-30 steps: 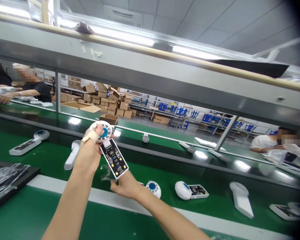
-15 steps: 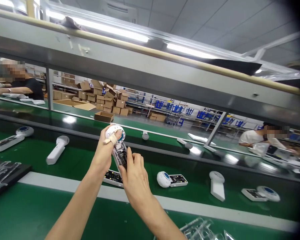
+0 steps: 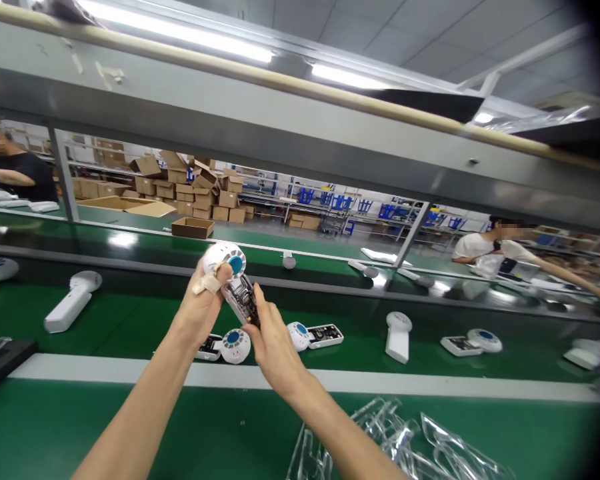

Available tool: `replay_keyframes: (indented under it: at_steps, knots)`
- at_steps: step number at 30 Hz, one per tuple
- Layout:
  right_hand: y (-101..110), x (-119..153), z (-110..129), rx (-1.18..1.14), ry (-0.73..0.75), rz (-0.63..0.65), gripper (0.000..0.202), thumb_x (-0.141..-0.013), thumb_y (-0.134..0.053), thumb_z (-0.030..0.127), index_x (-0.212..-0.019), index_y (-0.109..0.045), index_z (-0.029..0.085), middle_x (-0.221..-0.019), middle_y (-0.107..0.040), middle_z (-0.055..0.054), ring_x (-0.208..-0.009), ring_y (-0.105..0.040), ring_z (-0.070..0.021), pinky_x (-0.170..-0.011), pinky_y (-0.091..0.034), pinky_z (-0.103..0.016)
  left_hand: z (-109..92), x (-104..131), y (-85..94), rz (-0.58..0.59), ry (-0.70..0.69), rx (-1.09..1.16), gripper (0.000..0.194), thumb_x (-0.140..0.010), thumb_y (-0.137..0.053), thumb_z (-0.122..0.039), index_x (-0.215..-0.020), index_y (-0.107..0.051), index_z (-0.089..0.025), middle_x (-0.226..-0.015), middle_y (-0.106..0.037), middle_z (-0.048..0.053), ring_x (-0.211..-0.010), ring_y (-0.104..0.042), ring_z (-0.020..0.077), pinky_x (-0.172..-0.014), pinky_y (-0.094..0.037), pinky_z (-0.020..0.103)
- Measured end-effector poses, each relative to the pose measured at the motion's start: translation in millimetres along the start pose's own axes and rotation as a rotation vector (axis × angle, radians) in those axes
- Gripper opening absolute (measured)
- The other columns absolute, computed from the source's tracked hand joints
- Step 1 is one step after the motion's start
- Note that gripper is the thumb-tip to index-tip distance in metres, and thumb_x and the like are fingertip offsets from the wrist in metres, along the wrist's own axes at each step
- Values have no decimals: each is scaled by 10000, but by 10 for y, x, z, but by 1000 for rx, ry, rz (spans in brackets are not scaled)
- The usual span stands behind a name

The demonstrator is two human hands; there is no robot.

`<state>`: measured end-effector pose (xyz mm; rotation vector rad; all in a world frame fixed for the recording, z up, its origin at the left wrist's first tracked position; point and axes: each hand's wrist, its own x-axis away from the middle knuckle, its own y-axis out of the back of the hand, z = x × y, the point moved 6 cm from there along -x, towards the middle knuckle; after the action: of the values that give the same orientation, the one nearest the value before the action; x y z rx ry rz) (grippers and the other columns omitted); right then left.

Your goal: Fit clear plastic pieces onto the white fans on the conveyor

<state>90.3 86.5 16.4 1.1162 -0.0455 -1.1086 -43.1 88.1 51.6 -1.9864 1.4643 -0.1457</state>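
Note:
Both my hands hold one white handheld device with a round head (image 3: 215,255) above the green belt. My left hand (image 3: 197,303) is closed around the head's lower side, thumb near its blue disc; beige tape wraps that thumb. My right hand (image 3: 277,340) grips the handle, fingers along one edge and thumb on the other. The handle's open face shows a circuit board (image 3: 244,300) with a clear, shiny surface over part of it. Just beyond my wrists lies another such device (image 3: 236,347), partly hidden by my left hand. A further device (image 3: 326,335) lies right of my right hand.
Clear plastic parts (image 3: 395,433) are heaped at the front right. More white devices, one face down (image 3: 399,340), lie along the belt. A black tray (image 3: 3,360) sits at left. A grey overhead beam (image 3: 280,133) crosses above; co-workers sit beyond.
My view has shifted, and the belt devices appear farther left. The held device's head has turned, showing more of its blue disc. The round head of the device behind my hands has come into view.

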Motion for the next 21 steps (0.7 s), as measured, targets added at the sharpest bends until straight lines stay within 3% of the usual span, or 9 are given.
replay_keyframes:
  at_steps: [2, 5, 8, 10, 11, 13, 15, 18, 21]
  knots:
    - [51, 29, -57, -6, 18, -23, 666, -926, -419, 161, -1526, -140, 239, -1184, -522, -118, -1077, -515, -250, -911, -486, -434, 168, -3, -18, 93, 160, -72, 603, -542, -832, -520, -987, -654, -154, -964, -669, 83, -883, -610, 201, -732, -472, 282]
    - [80, 31, -121, -21, -14, -5, 673, -892, -482, 163, -1505, -228, 272, -1153, -538, -103, -1053, -511, -249, -907, -476, -435, 350, -8, 40, -15, 256, -231, 638, -444, -870, -497, -921, -687, -114, -913, -680, 100, -816, -614, 210, -644, -466, 276]
    - [157, -63, -230, -245, -148, -142, 504, -877, -529, 269, -1375, -459, 244, -1101, -582, -81, -1011, -540, -223, -922, -449, -402, 391, 14, 20, -146, 160, -239, 629, -443, -854, -513, -890, -680, -106, -906, -688, 111, -811, -626, 225, -598, -462, 269]
    - [195, -125, -386, -426, -325, -313, 335, -906, -452, 369, -1119, -628, 179, -946, -626, -66, -894, -577, -205, -859, -459, -363, 361, 60, -74, -125, 32, -231, 574, -519, -829, -497, -922, -670, -120, -911, -698, 109, -843, -644, 234, -646, -489, 287]
    - [191, -145, -461, -483, -408, -380, 364, -926, -380, 394, -956, -660, 162, -836, -629, -54, -811, -585, -196, -803, -464, -342, 322, 97, -129, -104, -55, -239, 533, -556, -819, -474, -931, -666, -127, -928, -701, 107, -865, -653, 235, -693, -503, 301]
    - [158, -183, -544, -529, -490, -435, 490, -948, -256, 395, -699, -617, 175, -666, -595, -28, -682, -570, -178, -710, -453, -304, 231, 199, -228, -79, -221, -258, 445, -612, -803, -420, -925, -657, -140, -965, -701, 99, -903, -664, 233, -795, -514, 330]
    - [160, -215, -547, -546, -469, -469, 524, -948, -220, 378, -581, -546, 197, -602, -571, -11, -632, -552, -160, -672, -432, -273, 174, 295, -308, -60, -296, -263, 373, -657, -780, -395, -910, -649, -155, -954, -703, 85, -908, -673, 231, -851, -515, 358]
    - [273, -247, -491, -526, -379, -534, 510, -949, -223, 356, -545, -495, 207, -587, -563, 0, -617, -532, -146, -657, -404, -254, 171, 320, -353, -34, -279, -238, 336, -698, -750, -395, -931, -643, -179, -898, -709, 67, -886, -680, 230, -851, -525, 383]
    - [374, -258, -423, -330, -334, -339, 475, -965, -243, 353, -597, -506, 209, -605, -568, 8, -611, -526, -144, -637, -375, -254, 324, 95, -184, -68, -108, -241, 387, -687, -751, -410, -966, -645, -163, -845, -707, 75, -871, -674, 242, -800, -530, 389]
